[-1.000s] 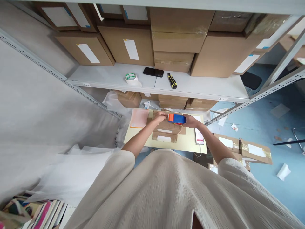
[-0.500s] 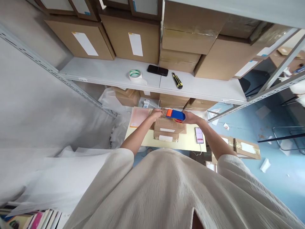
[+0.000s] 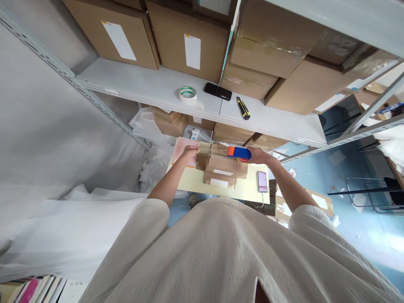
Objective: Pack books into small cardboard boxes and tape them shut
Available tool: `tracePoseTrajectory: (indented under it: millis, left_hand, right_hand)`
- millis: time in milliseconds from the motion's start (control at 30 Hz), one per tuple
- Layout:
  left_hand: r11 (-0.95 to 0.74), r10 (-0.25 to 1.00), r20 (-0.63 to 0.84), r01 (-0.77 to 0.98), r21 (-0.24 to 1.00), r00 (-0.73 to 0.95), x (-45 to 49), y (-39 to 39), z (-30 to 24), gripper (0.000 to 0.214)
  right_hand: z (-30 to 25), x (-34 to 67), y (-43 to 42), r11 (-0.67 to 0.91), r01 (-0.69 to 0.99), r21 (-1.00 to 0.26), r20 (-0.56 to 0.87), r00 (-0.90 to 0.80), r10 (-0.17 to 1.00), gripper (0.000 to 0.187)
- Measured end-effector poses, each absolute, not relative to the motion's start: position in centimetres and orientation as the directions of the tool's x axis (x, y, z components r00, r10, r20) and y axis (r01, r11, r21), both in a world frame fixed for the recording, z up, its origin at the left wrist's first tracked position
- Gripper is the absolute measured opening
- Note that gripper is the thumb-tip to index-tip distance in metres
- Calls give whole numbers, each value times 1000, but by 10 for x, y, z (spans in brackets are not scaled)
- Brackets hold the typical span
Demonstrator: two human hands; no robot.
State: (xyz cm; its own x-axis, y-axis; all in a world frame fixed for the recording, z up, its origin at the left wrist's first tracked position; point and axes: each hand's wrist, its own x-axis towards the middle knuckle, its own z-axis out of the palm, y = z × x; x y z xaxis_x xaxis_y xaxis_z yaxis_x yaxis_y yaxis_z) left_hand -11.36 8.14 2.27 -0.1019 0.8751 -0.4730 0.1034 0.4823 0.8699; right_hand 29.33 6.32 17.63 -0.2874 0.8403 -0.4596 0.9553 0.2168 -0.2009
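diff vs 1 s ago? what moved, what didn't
The left hand slid left, from beside the tape dispenser to the left end of the cardboard box. The right hand still grips the dispenser at the box's far right. Nothing taken up or let go. The phone on the table stayed put.

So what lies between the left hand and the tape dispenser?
Head view: the taped top of the cardboard box, spanning from the left hand to the tape dispenser held in the right hand.
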Motion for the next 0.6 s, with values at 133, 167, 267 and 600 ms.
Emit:
tracePoseTrajectory:
  millis: [133, 167, 267, 600]
  left_hand:
    - [491, 867, -477, 80, 867, -148, -111, 80, 9, 30]
    - [487, 867, -471, 77, 870, -164, -109, 80, 5, 31]
    - [492, 860, -472, 71, 868, -194, -100, 76, -6, 35]
    - [467, 881, -433, 203, 861, -190, -59, 66, -40, 24]
  right_hand:
    - [175, 286, 67, 219, 963, -158, -484, -268, 833, 58]
    - [175, 285, 67, 218, 965, -145, -487, -262, 833, 58]
    - [174, 283, 65, 214, 971, -107, -503, -238, 831, 59]
    - [167, 281, 61, 168, 983, -77, -541, -183, 821, 60]
